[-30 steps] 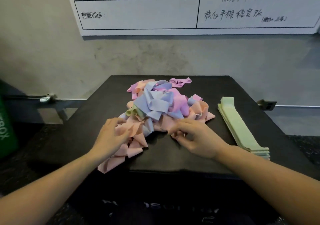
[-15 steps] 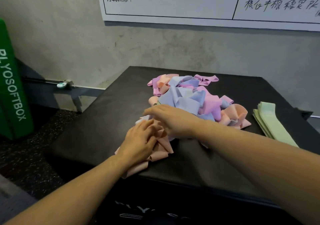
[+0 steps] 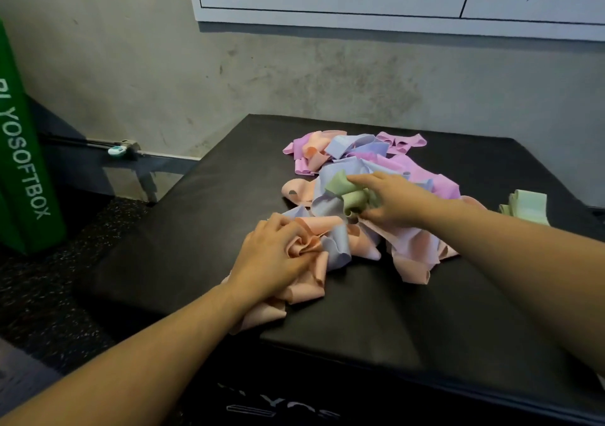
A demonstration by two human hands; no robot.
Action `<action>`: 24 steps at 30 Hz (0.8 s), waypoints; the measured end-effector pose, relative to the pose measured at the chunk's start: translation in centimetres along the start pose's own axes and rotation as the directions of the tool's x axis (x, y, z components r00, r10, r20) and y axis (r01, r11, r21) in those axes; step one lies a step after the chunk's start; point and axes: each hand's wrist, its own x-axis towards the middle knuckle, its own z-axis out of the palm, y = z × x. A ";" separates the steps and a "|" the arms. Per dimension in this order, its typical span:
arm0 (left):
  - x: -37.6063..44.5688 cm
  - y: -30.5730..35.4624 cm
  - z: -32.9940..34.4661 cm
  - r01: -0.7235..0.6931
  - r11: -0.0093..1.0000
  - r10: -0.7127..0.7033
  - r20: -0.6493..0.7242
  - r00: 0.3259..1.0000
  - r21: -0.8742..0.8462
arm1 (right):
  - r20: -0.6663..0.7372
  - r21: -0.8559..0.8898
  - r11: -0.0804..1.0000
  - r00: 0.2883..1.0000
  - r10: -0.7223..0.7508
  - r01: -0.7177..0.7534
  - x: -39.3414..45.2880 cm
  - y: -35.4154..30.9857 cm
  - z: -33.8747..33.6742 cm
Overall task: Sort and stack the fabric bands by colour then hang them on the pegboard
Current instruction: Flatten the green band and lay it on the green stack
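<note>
Both hands work a tangled pile of pastel fabric bands point(image 3: 370, 203) on the black padded counter point(image 3: 183, 229).
Head view: the right hand point(image 3: 389, 201) pinches a crumpled green fabric band point(image 3: 350, 193) atop the pile; the left hand point(image 3: 278, 255) lies flat, fingers together, pressing peach fabric bands point(image 3: 304, 281) at the near edge. A stack of light green bands point(image 3: 527, 206) sits at far right.

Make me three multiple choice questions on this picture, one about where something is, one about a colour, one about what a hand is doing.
1. Where is the green stack?
A. right of the pile
B. left of the pile
C. on the floor

2. What colour is the band at the right hand?
A. pink
B. green
C. blue

3. What is the left hand doing?
A. hanging in the air
B. resting on peach bands
C. touching the wall

Answers: 1 A, the stack lies at the box's right edge, past the pile. 2 B, its fingers meet a crumpled green band. 3 B, it lies on the peach bands at the pile's near side.
</note>
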 end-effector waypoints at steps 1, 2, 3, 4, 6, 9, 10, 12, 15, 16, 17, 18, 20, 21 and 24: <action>0.2 0.2 0.0 0.011 1.000 -0.011 -0.002 1.000 0.001 | -0.005 -0.017 1.000 1.000 0.007 -0.007 -0.2 0.1 -0.2; 0.4 0.3 0.0 0.014 1.000 -0.014 -0.007 1.000 0.012 | -0.012 -0.041 0.999 1.000 0.007 -0.008 -0.4 0.1 -0.4; 0.6 0.5 0.0 0.014 1.000 -0.013 -0.020 1.000 0.028 | -0.024 -0.056 0.998 1.000 0.009 -0.010 -0.7 0.0 -0.6; 0.8 0.6 0.0 0.017 0.999 -0.016 -0.031 0.999 0.041 | -0.043 -0.046 0.999 0.999 0.023 -0.025 -1.0 0.1 -0.8; 1.0 0.9 0.0 0.007 0.999 -0.006 -0.030 1.000 0.046 | -0.083 0.063 0.995 0.993 0.083 -0.078 -1.7 0.4 -1.3; 1.1 1.5 -0.2 -0.089 0.996 0.089 -0.014 0.996 0.006 | -0.162 0.268 0.958 0.975 0.154 -0.107 -2.8 1.1 -2.7; 1.1 1.8 -0.3 -0.108 0.994 0.108 0.005 0.994 -0.010 | -0.197 0.341 0.934 0.963 0.185 -0.110 -3.2 1.3 -3.4; 1.2 2.6 -0.7 -0.128 0.992 0.129 0.056 0.990 -0.014 | -0.270 0.471 0.877 0.931 0.245 -0.094 -4.0 1.3 -4.7; 1.2 3.8 -1.0 -0.142 0.990 0.140 0.115 0.983 0.002 | -0.358 0.554 0.832 0.895 0.266 -0.025 -5.0 0.9 -6.2; 1.2 4.1 -1.0 -0.137 0.991 0.137 0.108 0.985 0.000 | -0.384 0.576 0.817 0.883 0.269 0.001 -5.2 0.7 -6.6; 1.3 4.4 -1.0 -0.128 0.992 0.128 0.088 0.988 -0.006 | -0.406 0.593 0.805 0.872 0.275 0.022 -5.4 0.5 -7.1; 1.4 4.7 -1.0 -0.122 0.992 0.122 0.056 0.991 -0.015 | -0.423 0.596 0.802 0.862 0.278 0.034 -5.6 0.3 -7.5; 1.8 5.5 -1.1 -0.113 0.991 0.112 -0.021 0.993 -0.068 | -0.427 0.591 0.805 0.862 0.273 0.038 -5.9 -0.2 -8.4; 1.9 6.0 -1.2 -0.098 0.988 0.093 -0.045 0.995 -0.123 | -0.419 0.601 0.798 0.867 0.268 0.043 -5.9 -0.4 -8.7; 1.9 7.9 -1.8 -0.017 0.933 -0.010 -0.073 0.997 -0.359 | -0.390 0.641 0.767 0.878 0.279 0.040 -6.2 -1.1 -9.5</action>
